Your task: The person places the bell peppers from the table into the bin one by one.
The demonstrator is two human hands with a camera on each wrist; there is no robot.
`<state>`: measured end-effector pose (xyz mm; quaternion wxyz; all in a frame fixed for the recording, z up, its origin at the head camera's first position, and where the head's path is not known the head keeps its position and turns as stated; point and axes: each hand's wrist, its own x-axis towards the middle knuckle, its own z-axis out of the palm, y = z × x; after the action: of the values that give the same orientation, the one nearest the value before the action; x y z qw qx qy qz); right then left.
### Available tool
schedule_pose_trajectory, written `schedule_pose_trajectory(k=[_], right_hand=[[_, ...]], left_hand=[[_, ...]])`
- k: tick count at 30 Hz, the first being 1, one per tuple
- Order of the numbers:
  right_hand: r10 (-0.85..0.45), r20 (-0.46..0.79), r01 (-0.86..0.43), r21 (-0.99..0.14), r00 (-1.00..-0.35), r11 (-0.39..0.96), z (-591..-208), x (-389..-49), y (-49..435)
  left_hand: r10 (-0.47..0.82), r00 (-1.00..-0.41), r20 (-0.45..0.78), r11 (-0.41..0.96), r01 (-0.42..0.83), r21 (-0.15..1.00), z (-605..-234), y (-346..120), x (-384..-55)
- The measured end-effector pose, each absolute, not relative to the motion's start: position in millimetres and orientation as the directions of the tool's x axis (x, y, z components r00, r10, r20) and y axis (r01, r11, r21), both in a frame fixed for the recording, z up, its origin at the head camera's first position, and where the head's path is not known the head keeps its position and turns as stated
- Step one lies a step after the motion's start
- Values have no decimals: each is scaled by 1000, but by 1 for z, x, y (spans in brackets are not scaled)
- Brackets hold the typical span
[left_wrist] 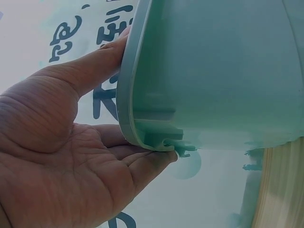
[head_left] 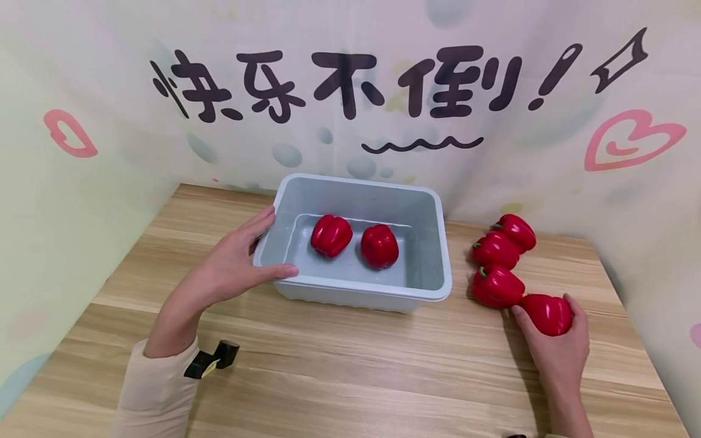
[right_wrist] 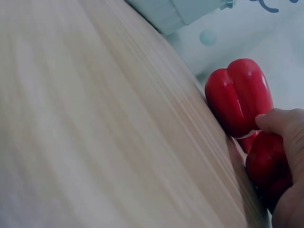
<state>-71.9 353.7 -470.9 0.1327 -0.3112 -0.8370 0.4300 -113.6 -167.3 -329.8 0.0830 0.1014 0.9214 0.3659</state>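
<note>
A light grey-blue plastic bin (head_left: 350,282) stands on the table with two red bell peppers, one pepper (head_left: 331,236) to the left and another pepper (head_left: 380,246) to the right, on its floor. My left hand (head_left: 223,271) grips the bin's near left corner; in the left wrist view the thumb lies along the rim and the fingers sit under it. At the right, my right hand (head_left: 565,360) holds a red bell pepper (head_left: 549,314) between thumb and fingers, low at the table. That same pepper (right_wrist: 269,164) is partly covered by the hand in the right wrist view.
Beyond the held pepper, three more red bell peppers lie in a row: a near one (head_left: 497,287), a middle one (head_left: 496,250) and a far one (head_left: 516,232). A printed cloth (head_left: 339,146) hangs behind the wooden table (head_left: 339,359). A black strap device (head_left: 212,360) sits on the left sleeve.
</note>
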Motion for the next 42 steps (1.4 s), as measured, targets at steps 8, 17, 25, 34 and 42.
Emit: schedule_pose_trajectory(k=[8,17,25,34,42], right_hand=[[638,-44,394,-818,-769,419,-469,-73,356],[666,-44,391,-838,-745,381,-462,-74,356],[675,-53,387,-852,-736,354,-449,-75,354],[647,14,267,-904,-762,334,-427,-72,348],[593,97,137,-931,-799,338,-398,-73,328]], left_hand=[[248,-966,-78,713,127,689,-331,-167,-114],[248,-966,-76,715,130,687,-331,-165,-113],[246,-966,-78,711,125,692,-330,-165,-112],[250,-966,-73,714,133,688,-331,-165,-112],[253,-965,-67,705,136,696,-330,-166,-112]])
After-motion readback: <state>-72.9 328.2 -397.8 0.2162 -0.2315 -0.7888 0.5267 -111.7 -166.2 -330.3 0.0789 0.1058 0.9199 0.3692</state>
